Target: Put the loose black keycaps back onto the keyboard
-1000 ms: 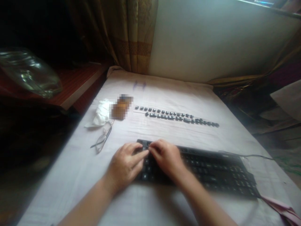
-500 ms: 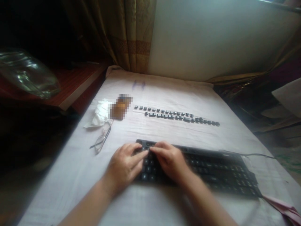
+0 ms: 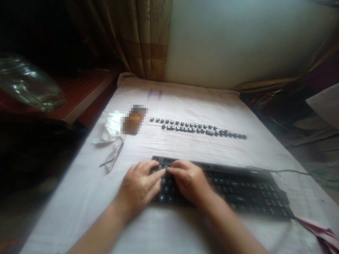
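A black computer keyboard (image 3: 251,195) lies at a slant across the near part of the bed-like surface. My left hand (image 3: 141,185) is curled over the keyboard's left end, one finger reaching onto the keys. Beside it, my right hand (image 3: 189,178) is closed, thumb and fingers drawn together at the upper-left keys. The fingertips of both hands nearly meet there. Whatever small thing is between my right fingertips is hidden and blurred. Beyond the keyboard, loose black keycaps (image 3: 186,129) lie in two long rows on the white cloth (image 3: 201,106).
Left of the keycaps lie a blurred-out brownish object (image 3: 134,121), a crumpled white cloth or tissue (image 3: 112,125) and eyeglasses (image 3: 113,157). A cable (image 3: 280,171) runs off to the right. Pink fabric (image 3: 316,229) lies by the keyboard's right corner. A glass jar (image 3: 29,83) stands on a wooden shelf (image 3: 87,91).
The view has shifted very slightly. Both hands stay at the same upper-left keys, with hardly any movement of the fingers.
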Tool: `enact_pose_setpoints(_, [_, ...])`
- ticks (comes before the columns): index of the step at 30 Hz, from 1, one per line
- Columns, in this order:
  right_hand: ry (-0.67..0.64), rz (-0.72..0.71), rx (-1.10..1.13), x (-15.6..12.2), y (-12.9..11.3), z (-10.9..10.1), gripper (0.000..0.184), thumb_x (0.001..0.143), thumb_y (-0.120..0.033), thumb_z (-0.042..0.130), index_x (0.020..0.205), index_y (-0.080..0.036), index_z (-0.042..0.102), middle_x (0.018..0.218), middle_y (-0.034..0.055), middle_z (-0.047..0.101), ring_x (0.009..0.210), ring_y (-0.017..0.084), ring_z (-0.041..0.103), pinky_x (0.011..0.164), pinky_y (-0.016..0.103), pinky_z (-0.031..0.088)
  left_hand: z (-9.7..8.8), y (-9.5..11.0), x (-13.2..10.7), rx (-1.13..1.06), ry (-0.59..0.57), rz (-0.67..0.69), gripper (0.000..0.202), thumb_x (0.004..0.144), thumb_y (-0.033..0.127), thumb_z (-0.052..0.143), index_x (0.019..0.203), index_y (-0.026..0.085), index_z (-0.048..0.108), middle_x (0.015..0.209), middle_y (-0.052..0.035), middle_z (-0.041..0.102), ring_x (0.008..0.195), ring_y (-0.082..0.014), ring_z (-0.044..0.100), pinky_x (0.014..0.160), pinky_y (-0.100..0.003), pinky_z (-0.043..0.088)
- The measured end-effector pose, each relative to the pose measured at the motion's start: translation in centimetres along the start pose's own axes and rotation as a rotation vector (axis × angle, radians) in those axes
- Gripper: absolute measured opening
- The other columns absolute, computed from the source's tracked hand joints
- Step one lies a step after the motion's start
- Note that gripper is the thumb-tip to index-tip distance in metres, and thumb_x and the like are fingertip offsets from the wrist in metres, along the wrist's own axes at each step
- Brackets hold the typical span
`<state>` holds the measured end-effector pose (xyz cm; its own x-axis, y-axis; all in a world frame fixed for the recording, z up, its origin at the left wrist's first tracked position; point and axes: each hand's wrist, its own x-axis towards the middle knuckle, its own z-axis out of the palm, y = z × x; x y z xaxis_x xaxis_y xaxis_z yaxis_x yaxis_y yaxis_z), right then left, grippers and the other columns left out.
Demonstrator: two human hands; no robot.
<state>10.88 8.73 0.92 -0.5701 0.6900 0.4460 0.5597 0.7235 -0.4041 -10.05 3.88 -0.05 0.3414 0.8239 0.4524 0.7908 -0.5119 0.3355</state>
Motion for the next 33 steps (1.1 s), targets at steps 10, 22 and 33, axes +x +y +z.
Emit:
enact_pose_setpoints(10, [0.008,0.217,0.335,0.1,0.5,-0.7,0.034,0.082,-0.004,0.051,0.088,-0.024,0.077,0.086,0.0035,0.074,0.078,0.014,0.071,0.072,0.025,0.058,0.0,-0.3,0.0,-0.087,0.082,-0.01,0.028,0.092,0.021,0.052,0.113,0.023,0.071,0.113,-0.0079,0.066,0.103,-0.0224,0.061,0.089,-0.037,0.052])
enact_pose_setpoints(22, [-0.037,0.366,0.238,2.3,3.6,-1.5,0.028,0.081,-0.01,0.054,0.087,-0.024,0.077,0.088,0.0034,0.075,0.082,0.018,0.071,0.077,0.029,0.055,0.6,-1.8,0.4,-0.298,0.229,-0.214,0.023,0.092,0.015,0.051,0.103,0.022,0.071,0.096,-0.0021,0.071,0.09,-0.0136,0.069,0.083,-0.023,0.055])
enact_pose_setpoints(33, [-0.235,0.313,-0.429,11.8,5.8,1.3,0.028,0.091,-0.025,0.056,0.115,-0.029,0.072,0.116,0.0074,0.066,0.103,0.023,0.059,0.084,0.032,0.048,0.5,-2.4,0.7,-0.369,0.249,-0.266,0.022,0.09,0.017,0.053,0.095,0.023,0.072,0.09,-0.0002,0.073,0.085,-0.0135,0.07,0.079,-0.022,0.056])
